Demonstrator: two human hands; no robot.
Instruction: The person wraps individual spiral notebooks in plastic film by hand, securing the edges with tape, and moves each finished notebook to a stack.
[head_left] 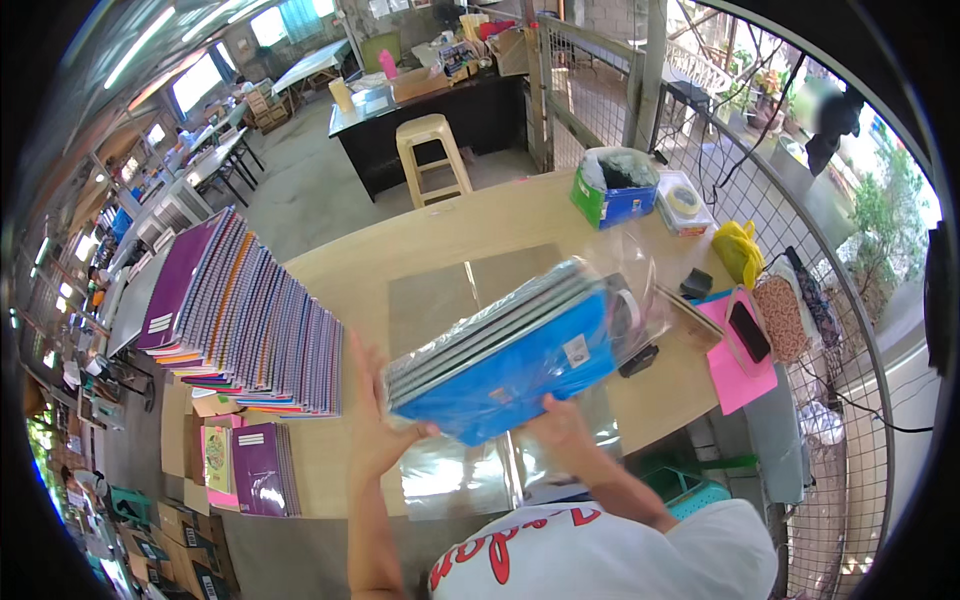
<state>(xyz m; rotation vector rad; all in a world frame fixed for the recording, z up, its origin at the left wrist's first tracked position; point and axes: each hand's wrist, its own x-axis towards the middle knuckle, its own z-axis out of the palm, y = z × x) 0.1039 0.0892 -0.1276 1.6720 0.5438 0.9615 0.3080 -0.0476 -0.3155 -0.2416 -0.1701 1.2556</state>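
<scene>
A stack of spiral notebooks point(510, 375) with a blue cover facing me is tilted above the table, inside a clear plastic bag point(640, 265) whose loose end flares out at the right. My right hand point(560, 430) grips its lower edge, thumb on the blue cover and the other fingers hidden beneath. At the left end, my left hand point(380, 430) has its fingers stretched upward and spread, with the thumb close to the cover's lower corner. Flat clear plastic bags point(430, 300) lie on the table under the stack.
At left stands a tall pile of spiral notebooks point(250, 320), with purple notebooks point(265, 470) in front. Rightward are a green-blue box point(615, 190), a tape roll point(684, 201), a yellow cloth bag point(738, 252), and a phone point(748, 332) on pink paper. A stool point(433, 155) stands beyond the table point(350, 255).
</scene>
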